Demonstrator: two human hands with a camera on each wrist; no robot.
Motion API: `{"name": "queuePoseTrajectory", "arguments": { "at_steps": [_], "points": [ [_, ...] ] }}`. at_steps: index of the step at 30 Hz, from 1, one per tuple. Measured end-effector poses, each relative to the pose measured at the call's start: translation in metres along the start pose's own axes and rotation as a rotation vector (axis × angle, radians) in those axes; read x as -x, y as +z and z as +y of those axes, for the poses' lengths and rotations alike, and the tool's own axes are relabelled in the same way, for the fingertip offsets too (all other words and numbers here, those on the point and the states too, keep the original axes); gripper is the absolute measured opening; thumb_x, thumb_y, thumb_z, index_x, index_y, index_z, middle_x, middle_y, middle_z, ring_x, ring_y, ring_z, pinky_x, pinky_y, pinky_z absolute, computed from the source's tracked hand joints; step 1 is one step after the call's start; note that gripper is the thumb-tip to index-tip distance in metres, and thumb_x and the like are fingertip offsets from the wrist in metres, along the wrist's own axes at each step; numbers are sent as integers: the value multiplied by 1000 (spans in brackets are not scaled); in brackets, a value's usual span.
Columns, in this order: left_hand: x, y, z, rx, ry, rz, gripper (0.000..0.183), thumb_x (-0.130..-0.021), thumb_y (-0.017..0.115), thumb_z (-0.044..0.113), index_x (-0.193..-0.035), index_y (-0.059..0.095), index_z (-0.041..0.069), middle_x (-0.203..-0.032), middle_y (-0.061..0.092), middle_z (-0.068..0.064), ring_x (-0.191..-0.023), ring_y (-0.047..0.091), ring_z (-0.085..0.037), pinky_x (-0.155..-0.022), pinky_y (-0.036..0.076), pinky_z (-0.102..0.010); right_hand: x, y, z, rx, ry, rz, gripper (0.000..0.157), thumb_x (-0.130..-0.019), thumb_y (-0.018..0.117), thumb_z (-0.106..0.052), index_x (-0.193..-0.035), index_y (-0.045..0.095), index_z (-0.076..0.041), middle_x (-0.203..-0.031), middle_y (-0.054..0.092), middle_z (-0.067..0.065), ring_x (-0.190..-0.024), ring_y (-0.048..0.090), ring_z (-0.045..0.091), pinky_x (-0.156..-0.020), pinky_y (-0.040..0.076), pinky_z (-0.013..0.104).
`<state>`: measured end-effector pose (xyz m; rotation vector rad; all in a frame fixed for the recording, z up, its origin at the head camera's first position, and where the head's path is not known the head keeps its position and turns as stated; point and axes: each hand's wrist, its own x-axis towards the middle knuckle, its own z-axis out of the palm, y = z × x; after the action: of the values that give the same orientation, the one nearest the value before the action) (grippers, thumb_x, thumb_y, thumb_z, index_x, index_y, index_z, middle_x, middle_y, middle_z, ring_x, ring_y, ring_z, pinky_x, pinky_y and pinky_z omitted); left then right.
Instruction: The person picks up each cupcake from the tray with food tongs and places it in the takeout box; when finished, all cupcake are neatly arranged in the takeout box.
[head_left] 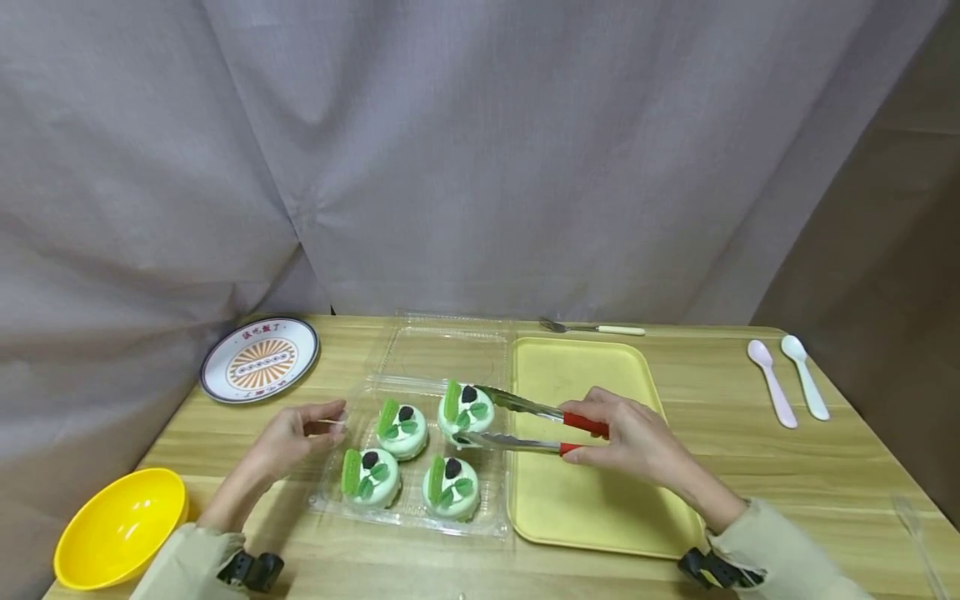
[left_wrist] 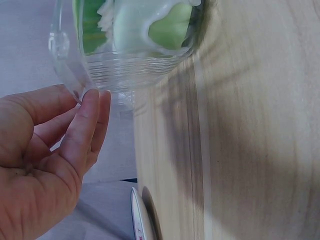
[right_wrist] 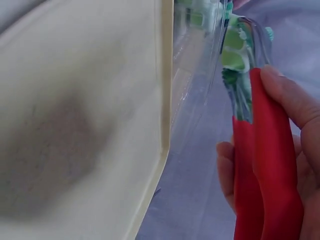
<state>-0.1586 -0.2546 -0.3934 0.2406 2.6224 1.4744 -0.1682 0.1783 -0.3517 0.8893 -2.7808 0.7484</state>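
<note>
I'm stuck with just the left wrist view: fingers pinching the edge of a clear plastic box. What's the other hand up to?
Observer: The right hand is holding red-handled tongs.
Operator: Oh! What are they for? Are they near anything?
Observer: Their tips lie on either side of the back-right cake, one of four.
Operator: And what sits on the far side of the clear box, away from my fingers?
Observer: A yellow tray, with no cakes on it.

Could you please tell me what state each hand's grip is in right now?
Left hand: closed, pinching the clear container's edge.
Right hand: closed, holding the red-handled tongs, tips either side of one cake.
</note>
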Motion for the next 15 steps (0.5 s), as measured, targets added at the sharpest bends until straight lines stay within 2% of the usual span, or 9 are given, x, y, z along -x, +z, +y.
{"name": "queuePoseTrajectory", "arguments": {
  "at_steps": [8, 15],
  "points": [
    [0, 0, 0, 11, -2, 0, 53, -88, 65, -2, -134, 43, -18, -124, 59, -35, -104, 67, -35, -77, 56, -12, -3, 1, -11, 129, -41, -17, 44, -70, 86, -30, -110, 73, -16, -80, 54, -13, -56, 31, -5, -48, 27, 15],
    [1, 0, -1, 9, 5, -2, 53, -88, 64, -2, -134, 43, -19, -124, 59, -35, -104, 67, -36, -77, 56, -12, -10, -6, -23, 242, -49, -57, 45, -69, 86, -33, -110, 73, -18, -73, 45, -14, -55, 27, -2, -45, 21, 16]
  ]
}}
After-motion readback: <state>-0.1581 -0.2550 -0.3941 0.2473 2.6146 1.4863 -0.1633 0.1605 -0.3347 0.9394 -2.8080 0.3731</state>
